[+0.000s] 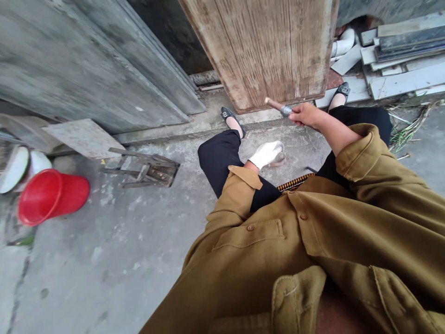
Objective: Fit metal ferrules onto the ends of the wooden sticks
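Observation:
My right hand (306, 115) is bare and closed around one end of a short wooden stick (274, 104). A coil of silvery wire (285, 111) is wound around the stick, right beside my fingers. The stick's pale free end points left, in front of the wooden door. My left hand (266, 154) wears a white knit glove and sits lower, between my knees. Its fingers are curled, and what they hold, if anything, is too blurred to make out. A brownish piece (277, 163) shows just below the gloved fingers. A faint thin strand seems to hang between the two hands.
A plank wooden door (271, 51) stands ahead. At left are a low wooden stool frame (149, 171), a red bucket (52, 197) and a loose board (85, 138). Stacked tiles (406, 86) and a white pipe elbow (344, 42) lie at right, near dry plant stalks (406, 127).

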Available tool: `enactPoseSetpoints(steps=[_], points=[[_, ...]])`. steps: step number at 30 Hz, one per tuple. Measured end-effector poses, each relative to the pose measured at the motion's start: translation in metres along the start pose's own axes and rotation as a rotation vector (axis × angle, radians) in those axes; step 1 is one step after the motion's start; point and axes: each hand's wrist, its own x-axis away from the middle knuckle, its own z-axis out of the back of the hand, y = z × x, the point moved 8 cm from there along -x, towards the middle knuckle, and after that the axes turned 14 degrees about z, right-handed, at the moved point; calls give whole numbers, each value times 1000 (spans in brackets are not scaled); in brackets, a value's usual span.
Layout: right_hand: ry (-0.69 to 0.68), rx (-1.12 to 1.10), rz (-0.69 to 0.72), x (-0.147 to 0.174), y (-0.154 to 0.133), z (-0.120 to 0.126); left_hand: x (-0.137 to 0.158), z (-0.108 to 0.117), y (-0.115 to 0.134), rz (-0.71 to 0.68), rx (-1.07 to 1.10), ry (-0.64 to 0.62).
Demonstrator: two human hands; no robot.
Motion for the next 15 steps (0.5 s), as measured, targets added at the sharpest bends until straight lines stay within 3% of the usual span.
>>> enactPoseSetpoints(steps=[3, 6, 8, 10, 13, 15], points=[[-178, 397, -55, -6, 6, -24, 3, -1, 4, 2, -61, -16], [-538, 576, -35, 2, 12, -63, 6, 3, 4, 20, -76, 6], [-808, 473, -31, 18, 16, -89, 9, 7, 4, 17, -47, 19], [-970, 300, -27, 33, 13, -103, 10, 11, 2, 30, -7, 38], [-1047, 3, 38, 45, -3, -103, 8, 16, 0, 60, 88, 67], [-973, -235, 134, 44, -21, -88, 6, 18, -2, 71, 131, 76]])
